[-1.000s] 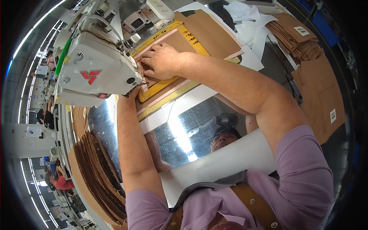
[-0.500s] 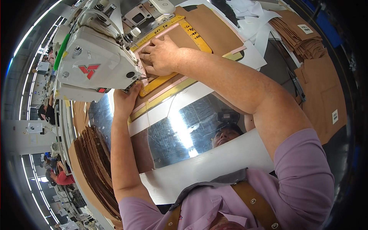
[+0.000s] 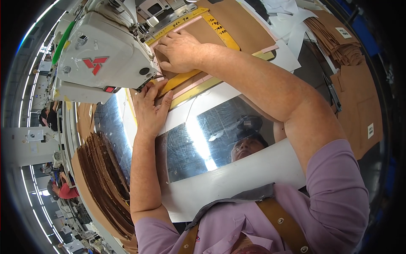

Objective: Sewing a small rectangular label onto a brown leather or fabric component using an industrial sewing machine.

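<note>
1. The yellow frame (image 3: 220, 31) lies flat on a brown panel (image 3: 208, 34), straight ahead of the worker; its long axis slants from near left to far right.
2. The right hand (image 3: 177, 51) is nearer the middle: palm down inside the frame, fingers spread over the panel, gripping nothing that I can see.
3. The left hand (image 3: 151, 108) rests at the near left corner, thumb spread wide of the fingers. It looks open; I can't tell whether the fingertips press the edge.
4. The machine (image 3: 105, 55) overhangs the frame's left end, its needle end coming down between the two hands. That side is tight.
5. Toward the worker, a strip of white paper (image 3: 215, 100) edges the panel, then bare, shiny table (image 3: 182, 161) gives open room.
6. To the far right, the panel runs past the frame toward white scraps (image 3: 287, 21), with scissors (image 3: 332, 95) and a brown stack (image 3: 327, 38) beyond the right forearm. Another stack (image 3: 103, 182) crowds the left.
</note>
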`<state>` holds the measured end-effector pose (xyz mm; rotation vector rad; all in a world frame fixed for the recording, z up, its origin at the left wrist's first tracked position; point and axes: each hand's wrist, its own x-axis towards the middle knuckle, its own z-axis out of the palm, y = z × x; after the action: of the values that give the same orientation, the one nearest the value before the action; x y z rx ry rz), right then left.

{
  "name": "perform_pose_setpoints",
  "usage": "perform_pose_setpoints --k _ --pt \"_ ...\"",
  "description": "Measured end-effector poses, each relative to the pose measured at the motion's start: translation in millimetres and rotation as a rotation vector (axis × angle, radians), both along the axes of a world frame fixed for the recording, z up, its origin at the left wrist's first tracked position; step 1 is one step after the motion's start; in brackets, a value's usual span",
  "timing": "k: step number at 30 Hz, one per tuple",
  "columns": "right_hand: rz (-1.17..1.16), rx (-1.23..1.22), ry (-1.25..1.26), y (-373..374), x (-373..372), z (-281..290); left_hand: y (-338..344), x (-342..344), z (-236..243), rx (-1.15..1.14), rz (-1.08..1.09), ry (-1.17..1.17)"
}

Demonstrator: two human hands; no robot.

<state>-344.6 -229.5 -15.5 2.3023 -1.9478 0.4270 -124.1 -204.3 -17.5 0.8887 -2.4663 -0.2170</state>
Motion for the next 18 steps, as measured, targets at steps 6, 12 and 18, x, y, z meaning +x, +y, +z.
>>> perform_pose_setpoints --k 6,12,18 --pt "-0.043 0.009 -0.064 -0.4 -0.9 1.4 1.2 -4.7 1.5 -0.059 -0.026 -0.057" --pt "-0.042 -0.02 -0.015 -3.9 0.1 -3.0 6.1 -5.8 4.9 -0.108 -0.006 -0.187" --pt "-0.041 -0.008 0.003 -5.4 -1.2 -0.9 3.2 -6.9 2.2 -0.121 -0.027 -0.108"
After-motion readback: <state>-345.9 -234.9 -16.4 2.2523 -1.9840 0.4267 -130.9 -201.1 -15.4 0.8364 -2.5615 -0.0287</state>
